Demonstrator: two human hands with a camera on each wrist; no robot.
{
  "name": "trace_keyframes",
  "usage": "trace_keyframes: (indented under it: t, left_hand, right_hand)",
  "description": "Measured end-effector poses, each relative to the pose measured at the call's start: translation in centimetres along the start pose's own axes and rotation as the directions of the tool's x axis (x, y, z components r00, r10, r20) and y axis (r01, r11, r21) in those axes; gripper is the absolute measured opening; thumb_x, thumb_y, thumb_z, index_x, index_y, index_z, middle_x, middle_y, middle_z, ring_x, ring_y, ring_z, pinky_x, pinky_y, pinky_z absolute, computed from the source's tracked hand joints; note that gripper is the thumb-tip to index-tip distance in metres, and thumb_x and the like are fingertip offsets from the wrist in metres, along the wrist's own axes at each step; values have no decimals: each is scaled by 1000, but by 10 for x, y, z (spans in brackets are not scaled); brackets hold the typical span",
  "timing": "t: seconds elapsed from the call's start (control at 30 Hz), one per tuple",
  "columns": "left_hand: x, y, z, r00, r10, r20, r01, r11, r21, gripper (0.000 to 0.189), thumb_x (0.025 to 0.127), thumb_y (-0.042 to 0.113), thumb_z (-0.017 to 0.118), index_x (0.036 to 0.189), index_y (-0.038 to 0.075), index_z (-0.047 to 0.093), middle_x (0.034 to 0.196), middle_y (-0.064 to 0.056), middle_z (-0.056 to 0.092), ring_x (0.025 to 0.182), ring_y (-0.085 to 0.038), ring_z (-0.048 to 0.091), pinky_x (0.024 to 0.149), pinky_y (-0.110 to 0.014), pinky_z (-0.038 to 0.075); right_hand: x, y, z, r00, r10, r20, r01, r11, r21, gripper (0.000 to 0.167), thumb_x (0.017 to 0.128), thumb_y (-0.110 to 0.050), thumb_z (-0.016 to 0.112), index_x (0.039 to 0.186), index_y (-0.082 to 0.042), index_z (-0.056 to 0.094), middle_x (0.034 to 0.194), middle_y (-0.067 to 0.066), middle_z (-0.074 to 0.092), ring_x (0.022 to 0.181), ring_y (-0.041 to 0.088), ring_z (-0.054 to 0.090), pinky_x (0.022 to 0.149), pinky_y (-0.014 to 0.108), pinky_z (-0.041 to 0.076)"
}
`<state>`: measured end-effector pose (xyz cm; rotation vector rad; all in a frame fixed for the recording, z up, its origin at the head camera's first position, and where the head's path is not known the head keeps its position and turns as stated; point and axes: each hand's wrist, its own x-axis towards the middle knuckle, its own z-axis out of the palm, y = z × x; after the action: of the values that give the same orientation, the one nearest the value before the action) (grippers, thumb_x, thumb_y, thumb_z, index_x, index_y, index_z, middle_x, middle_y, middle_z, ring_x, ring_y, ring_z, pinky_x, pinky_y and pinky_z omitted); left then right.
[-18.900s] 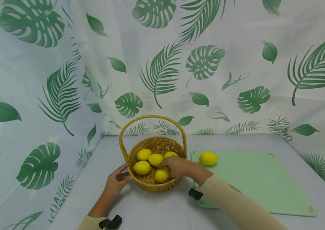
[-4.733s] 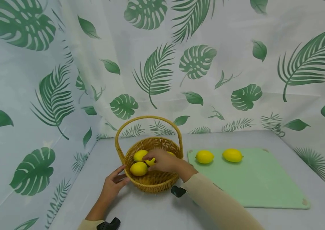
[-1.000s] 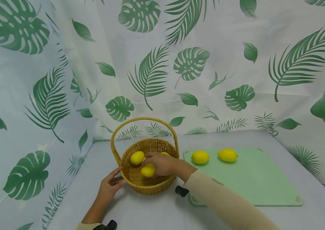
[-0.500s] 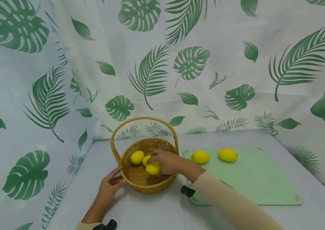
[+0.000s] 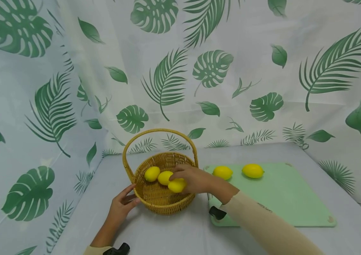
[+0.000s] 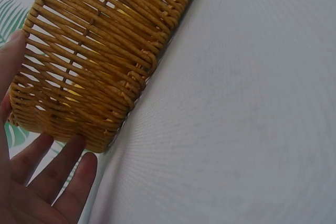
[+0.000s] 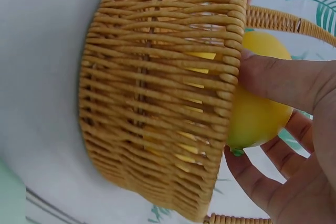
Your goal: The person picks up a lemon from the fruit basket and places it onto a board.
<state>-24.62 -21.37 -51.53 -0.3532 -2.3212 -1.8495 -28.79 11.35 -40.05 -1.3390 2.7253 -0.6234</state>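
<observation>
My right hand (image 5: 194, 179) grips a yellow lemon (image 5: 177, 185) over the right part of the wicker basket (image 5: 155, 207). In the right wrist view the thumb and fingers stand round that lemon (image 7: 260, 114) at the basket's rim. Two other lemons, one at the left (image 5: 152, 174) and one nearer the middle (image 5: 165, 177), lie inside the basket; the hand hides part of its right side. My left hand (image 5: 120, 209) touches the basket's left side. In the left wrist view its fingers (image 6: 73, 182) are spread and fairly straight against the woven wall (image 6: 100, 51).
A pale green cutting board (image 5: 282, 202) lies right of the basket. Along its far side rest two lemons, one at the left (image 5: 222, 172) and another further right (image 5: 253, 171). The basket's tall handle (image 5: 159, 130) arches overhead. Leaf-printed cloth (image 5: 180, 71) hangs behind the white tabletop (image 5: 174, 233).
A second lemon came onto the board between the first two frames. Within the last second my right hand has moved right with its lemon, uncovering the middle one. My left hand stays at the basket.
</observation>
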Motion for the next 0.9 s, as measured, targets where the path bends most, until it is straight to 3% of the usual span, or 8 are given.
trace_keyframes:
  t: [0.3, 0.57, 0.8, 0.9]
  left_hand:
    - [0, 4, 0, 1000, -20, 3, 20, 999, 27, 60, 87, 9, 75, 142, 8, 50, 146, -12, 44, 115, -36, 57, 83, -30, 52]
    - [-6, 27, 1, 1000, -15, 23, 14, 999, 34, 61, 87, 8, 74, 141, -2, 48, 146, -20, 42, 114, -42, 56, 82, -32, 53]
    - [0, 6, -1, 999, -45, 9, 45, 999, 15, 61, 87, 7, 74, 143, 7, 50, 148, -14, 42, 116, -38, 56, 82, -29, 52]
    - [-1, 16, 0, 999, -41, 23, 41, 999, 12, 61, 87, 7, 74, 143, 3, 48, 147, -16, 42, 116, -40, 56, 82, -30, 52]
  right_hand:
    - [-16, 0, -18, 999, 38, -29, -38, 999, -8, 53, 76, -5, 82, 124, -20, 66, 128, -2, 50, 115, 17, 48, 94, 34, 46]
    - [-30, 7, -26, 998, 23, -57, -24, 1000, -4, 52, 76, -4, 82, 123, -17, 66, 131, 0, 50, 124, 22, 45, 100, 40, 43]
    - [-43, 13, -29, 996, 20, -88, -20, 1000, 7, 51, 76, -6, 83, 122, -19, 66, 128, -2, 52, 121, 20, 46, 99, 39, 44]
    - [-49, 16, -33, 996, 27, -90, -27, 1000, 10, 52, 76, -4, 82, 123, -19, 66, 131, -2, 51, 124, 20, 45, 100, 40, 43]
